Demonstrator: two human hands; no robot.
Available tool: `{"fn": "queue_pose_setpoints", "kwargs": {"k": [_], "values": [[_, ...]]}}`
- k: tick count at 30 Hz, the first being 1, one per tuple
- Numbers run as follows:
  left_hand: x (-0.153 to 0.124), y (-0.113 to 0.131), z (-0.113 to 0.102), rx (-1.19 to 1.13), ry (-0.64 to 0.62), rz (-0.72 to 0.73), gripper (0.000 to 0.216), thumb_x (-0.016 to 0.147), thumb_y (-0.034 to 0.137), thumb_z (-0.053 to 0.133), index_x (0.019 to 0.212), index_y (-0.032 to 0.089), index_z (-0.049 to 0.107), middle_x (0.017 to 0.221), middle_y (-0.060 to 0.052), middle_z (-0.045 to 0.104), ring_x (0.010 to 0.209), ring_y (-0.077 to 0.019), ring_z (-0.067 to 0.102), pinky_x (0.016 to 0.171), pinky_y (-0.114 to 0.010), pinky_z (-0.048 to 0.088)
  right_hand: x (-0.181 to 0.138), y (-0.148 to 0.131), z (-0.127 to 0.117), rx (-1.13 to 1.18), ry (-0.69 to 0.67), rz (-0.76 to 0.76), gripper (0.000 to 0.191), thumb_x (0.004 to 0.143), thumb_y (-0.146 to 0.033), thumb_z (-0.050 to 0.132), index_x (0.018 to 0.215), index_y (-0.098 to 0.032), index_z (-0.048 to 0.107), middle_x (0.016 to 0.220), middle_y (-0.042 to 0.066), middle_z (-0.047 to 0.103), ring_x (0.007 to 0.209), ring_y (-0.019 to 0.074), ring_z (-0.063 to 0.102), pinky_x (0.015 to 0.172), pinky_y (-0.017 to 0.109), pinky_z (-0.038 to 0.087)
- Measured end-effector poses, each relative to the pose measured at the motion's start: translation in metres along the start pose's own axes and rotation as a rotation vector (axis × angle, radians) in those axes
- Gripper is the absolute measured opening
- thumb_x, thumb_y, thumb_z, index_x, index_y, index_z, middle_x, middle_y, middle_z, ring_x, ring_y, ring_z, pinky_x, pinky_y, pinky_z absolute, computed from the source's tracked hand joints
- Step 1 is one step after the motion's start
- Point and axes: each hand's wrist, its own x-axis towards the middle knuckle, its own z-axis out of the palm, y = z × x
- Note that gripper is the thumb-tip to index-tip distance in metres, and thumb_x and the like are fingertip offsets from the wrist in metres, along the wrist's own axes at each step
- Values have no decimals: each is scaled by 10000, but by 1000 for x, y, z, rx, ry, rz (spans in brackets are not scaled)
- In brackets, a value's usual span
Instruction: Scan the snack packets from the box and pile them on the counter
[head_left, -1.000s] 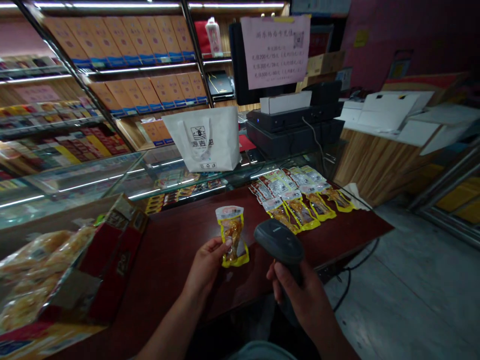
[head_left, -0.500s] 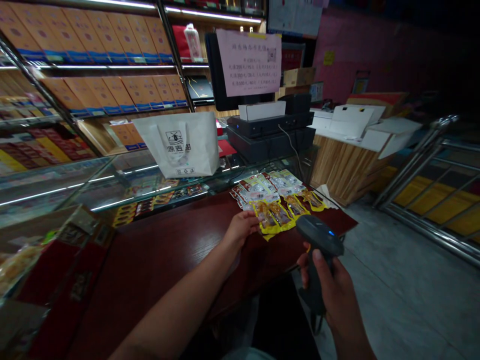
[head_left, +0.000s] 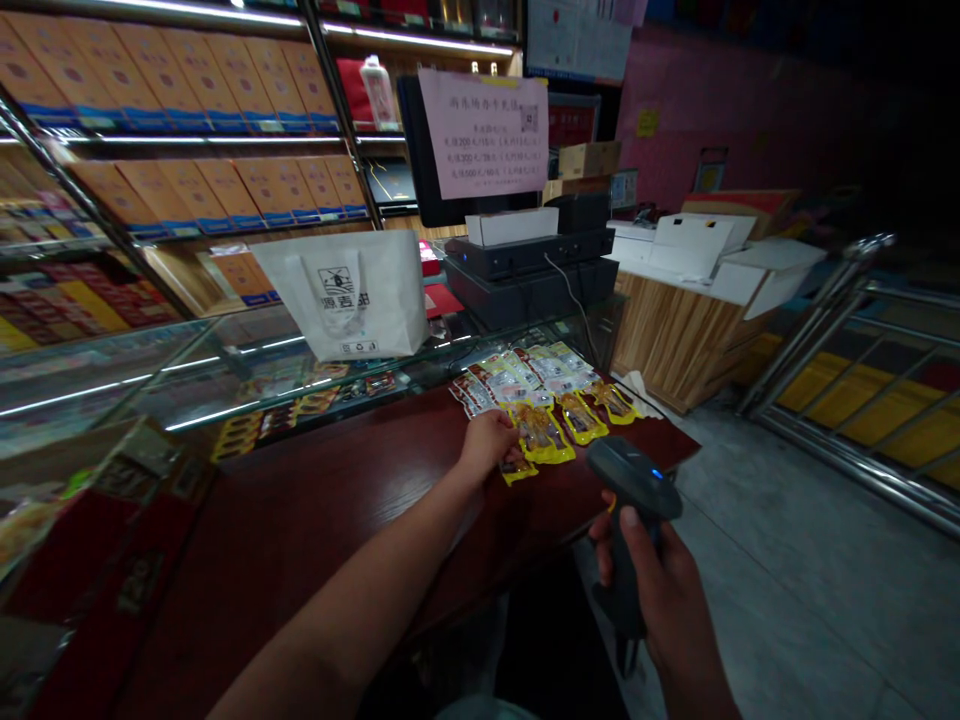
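Note:
My right hand [head_left: 660, 575] is wrapped round the grip of a dark grey barcode scanner [head_left: 634, 478], with a blue light lit on its head. The scanner's front points toward several yellow-edged clear snack packets [head_left: 544, 432] lying on the dark red tabletop [head_left: 360, 480]. At the left end of that row, my left hand [head_left: 489, 445] pinches one yellow-edged snack packet [head_left: 520, 470], its fingers partly covering it. Just behind, several silvery white and red snack packets [head_left: 517, 378] overlap one another.
A white carrier bag [head_left: 345, 300] stands on the glass display case [head_left: 187, 370]. Behind are a monitor with a pink notice [head_left: 484, 135] and a black cash drawer [head_left: 525, 290]. A red carton [head_left: 90, 540] sits at left, a metal railing [head_left: 847, 370] at right.
My left hand has closed on the leftmost yellow-edged packet and shifted it slightly left and nearer, apart from the row. My right hand still holds the barcode scanner. The view has turned a little.

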Motion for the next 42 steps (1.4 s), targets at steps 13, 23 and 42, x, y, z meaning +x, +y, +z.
{"fn": "queue_pose_setpoints", "kwargs": {"k": [13,23,42], "values": [[-23,-23,-29,552,210,272,222,796,312,759,868,163,611,903,-100,676,813,-211,625,699,-271,406,2,4,-2,26,-2,6,496,861,-619,672,1086,-178,653,746,18,709,476,129,567,440,249,465],[0,-35,-6,380,162,247,255,685,219,839,855,162,659,866,-72,694,774,-203,645,680,-275,461,2,10,-4,24,-9,26,515,864,-621,669,1116,-172,642,759,18,699,481,130,557,441,250,460],[-39,-35,-20,319,93,316,349,724,274,832,990,152,642,961,-81,675,752,-171,626,684,-272,481,-13,6,5,-79,-46,89,545,804,-699,681,1003,-192,671,707,27,711,497,151,568,451,259,483]]}}
